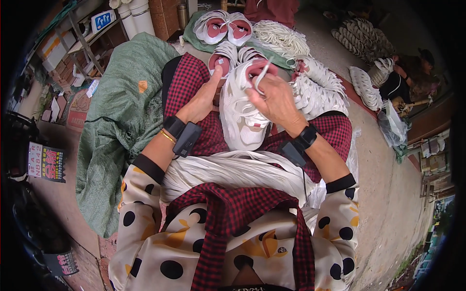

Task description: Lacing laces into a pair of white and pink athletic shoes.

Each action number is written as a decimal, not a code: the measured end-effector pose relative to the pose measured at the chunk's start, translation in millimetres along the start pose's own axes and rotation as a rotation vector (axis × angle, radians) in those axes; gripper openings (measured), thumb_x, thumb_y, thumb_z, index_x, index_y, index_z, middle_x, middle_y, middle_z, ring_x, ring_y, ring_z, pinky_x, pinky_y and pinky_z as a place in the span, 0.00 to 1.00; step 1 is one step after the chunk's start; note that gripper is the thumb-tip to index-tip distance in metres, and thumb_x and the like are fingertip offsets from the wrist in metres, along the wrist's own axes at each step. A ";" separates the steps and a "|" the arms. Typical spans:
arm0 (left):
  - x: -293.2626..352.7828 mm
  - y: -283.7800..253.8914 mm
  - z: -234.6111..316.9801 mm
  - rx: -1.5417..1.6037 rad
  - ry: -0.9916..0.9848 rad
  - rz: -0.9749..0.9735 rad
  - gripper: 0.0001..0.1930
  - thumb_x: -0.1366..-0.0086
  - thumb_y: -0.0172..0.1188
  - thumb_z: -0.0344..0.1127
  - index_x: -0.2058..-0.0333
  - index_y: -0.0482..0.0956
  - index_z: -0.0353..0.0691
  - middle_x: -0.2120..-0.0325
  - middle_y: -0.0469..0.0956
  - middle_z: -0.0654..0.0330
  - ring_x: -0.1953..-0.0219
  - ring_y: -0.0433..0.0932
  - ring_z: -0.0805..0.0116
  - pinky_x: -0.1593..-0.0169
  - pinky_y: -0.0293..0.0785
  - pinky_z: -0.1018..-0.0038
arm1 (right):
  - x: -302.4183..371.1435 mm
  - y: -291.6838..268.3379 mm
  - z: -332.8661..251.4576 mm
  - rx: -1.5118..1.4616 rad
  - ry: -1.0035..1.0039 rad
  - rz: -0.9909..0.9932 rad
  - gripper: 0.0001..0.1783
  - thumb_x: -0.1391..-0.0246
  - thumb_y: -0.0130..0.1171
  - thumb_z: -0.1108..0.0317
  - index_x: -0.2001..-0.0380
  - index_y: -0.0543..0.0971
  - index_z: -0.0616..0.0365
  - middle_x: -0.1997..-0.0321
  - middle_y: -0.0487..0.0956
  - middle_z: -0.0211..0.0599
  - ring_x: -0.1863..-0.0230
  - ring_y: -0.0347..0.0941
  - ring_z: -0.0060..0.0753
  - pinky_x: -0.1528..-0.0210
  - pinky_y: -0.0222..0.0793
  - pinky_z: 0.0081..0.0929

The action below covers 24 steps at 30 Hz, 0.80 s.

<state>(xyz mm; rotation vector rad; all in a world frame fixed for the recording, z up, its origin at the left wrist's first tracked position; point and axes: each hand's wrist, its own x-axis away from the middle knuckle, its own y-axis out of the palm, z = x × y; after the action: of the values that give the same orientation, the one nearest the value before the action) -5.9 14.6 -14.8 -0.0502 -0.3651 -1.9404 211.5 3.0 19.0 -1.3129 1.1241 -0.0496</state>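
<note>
A white sneaker point(241, 114) with a pink lining stands over my lap, toe toward me. My right hand point(277, 99) is closed at its opening, pinching a white shoelace point(262, 73) whose loose end sticks up. Lace loops lie across the tongue. My left hand point(203, 99) is against the shoe's left side, thumb up, with most of its fingers hidden behind the shoe. Across my lap lies a thick bundle of white laces point(228, 175). Just beyond the sneaker sits another white shoe point(219, 62) with a pink inside.
A big green woven sack point(124, 106) bulges at my left. Beyond my knees are a pair of white shoes point(228, 28) and a white lace pile point(281, 39). Stacked white shoes point(318, 92) stand at the right. Another person point(410, 80) sits at the far right.
</note>
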 end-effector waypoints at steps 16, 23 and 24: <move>-6.6 -4.2 -29.7 -0.133 -0.207 0.081 0.46 0.39 0.41 0.79 0.45 0.75 0.39 0.53 0.79 0.55 0.58 0.79 0.69 0.54 0.74 0.71 | -1.6 -40.0 16.2 -0.241 0.179 -0.563 0.45 0.59 0.69 0.39 0.54 0.70 0.72 0.64 0.78 0.58 0.59 0.76 0.55 0.55 0.69 0.43; 4.3 -11.3 -24.5 -0.020 0.104 0.069 0.26 0.30 0.56 0.51 0.46 0.75 0.33 0.47 0.77 0.60 0.46 0.74 0.69 0.41 0.65 0.70 | 12.0 -57.9 23.1 -0.315 0.173 -0.668 0.41 0.66 0.74 0.46 0.55 0.77 0.69 0.55 0.80 0.55 0.52 0.77 0.50 0.48 0.69 0.38; 5.2 -27.3 -26.3 -0.019 0.148 0.003 0.22 0.29 0.56 0.47 0.47 0.77 0.34 0.48 0.77 0.60 0.45 0.73 0.68 0.39 0.63 0.68 | 16.3 -67.2 14.8 -0.312 0.215 -0.694 0.38 0.66 0.75 0.48 0.58 0.79 0.69 0.56 0.80 0.55 0.53 0.77 0.49 0.49 0.70 0.37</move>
<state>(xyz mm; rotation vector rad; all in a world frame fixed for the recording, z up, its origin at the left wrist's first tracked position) -29.3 12.1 -45.1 0.0805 -0.2483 -1.9312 266.2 -18.3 58.5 -1.9678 0.8214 -0.5549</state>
